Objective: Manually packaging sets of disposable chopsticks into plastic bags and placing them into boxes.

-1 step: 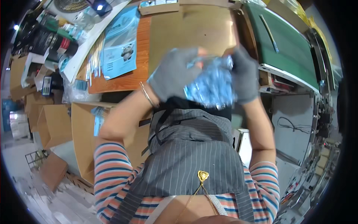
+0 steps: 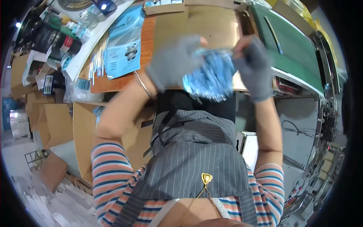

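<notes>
A shiny blue plastic bag (image 2: 211, 73), filled with contents too blurred to make out, hangs between my hands above my lap at the table's near edge. My left hand (image 2: 176, 62), in a grey fingerless glove, is closed on the bag's upper left side. At its upper right corner are the closed fingers of my right hand (image 2: 252, 68), gloved the same way; motion smears the exact grip. Left of my hands, flat blue zip pouches (image 2: 123, 62) with a panda picture lie on the orange-brown table (image 2: 149, 32). Thin sticks (image 2: 99, 60) lie beside them.
A brown board (image 2: 208, 26) covers the table's middle. On the right is a green surface (image 2: 293, 49) with a thin rod (image 2: 273, 34) on it. Open cardboard boxes (image 2: 85, 140) stand at lower left. A white shelf (image 2: 89, 43) and bottles (image 2: 62, 41) are at upper left.
My hands have moved apart, the left one leftward and the right one rightward. The blue bag has shifted slightly up and left, and my right hand sits farther out from its body.
</notes>
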`<state>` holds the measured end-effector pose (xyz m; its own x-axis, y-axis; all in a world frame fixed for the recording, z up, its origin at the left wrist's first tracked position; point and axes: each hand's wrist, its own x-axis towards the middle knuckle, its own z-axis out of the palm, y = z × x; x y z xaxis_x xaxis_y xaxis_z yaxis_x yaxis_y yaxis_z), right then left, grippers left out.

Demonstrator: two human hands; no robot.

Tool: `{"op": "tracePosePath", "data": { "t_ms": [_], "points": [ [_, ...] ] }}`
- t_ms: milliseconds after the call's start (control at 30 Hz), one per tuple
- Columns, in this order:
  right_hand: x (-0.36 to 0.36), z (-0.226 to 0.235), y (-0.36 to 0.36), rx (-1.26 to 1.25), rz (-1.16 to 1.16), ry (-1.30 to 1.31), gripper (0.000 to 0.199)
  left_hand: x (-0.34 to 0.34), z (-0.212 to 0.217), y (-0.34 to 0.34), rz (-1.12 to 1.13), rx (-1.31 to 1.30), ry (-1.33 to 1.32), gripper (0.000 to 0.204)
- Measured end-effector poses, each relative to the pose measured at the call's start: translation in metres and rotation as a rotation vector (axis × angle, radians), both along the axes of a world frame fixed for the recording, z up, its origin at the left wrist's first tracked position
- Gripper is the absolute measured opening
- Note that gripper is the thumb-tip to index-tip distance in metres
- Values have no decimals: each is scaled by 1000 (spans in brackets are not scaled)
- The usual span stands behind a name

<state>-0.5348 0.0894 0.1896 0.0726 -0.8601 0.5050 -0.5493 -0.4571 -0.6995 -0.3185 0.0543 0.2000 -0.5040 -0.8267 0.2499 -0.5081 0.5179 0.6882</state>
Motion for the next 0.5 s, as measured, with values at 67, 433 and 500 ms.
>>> {"op": "tracePosePath", "data": {
  "t_ms": [67, 433, 500],
  "points": [
    [2, 27, -18, -22, 61, 97, 10, 25, 23, -33, 24, -155, -371, 28],
    [-2, 46, -76, 357, 216, 147, 3, 57, 55, -44, -71, 560, -335, 36],
    [4, 46, -73, 278, 171, 32, 8, 70, 46, -37, -33, 661, -80, 40]
  ]
}}
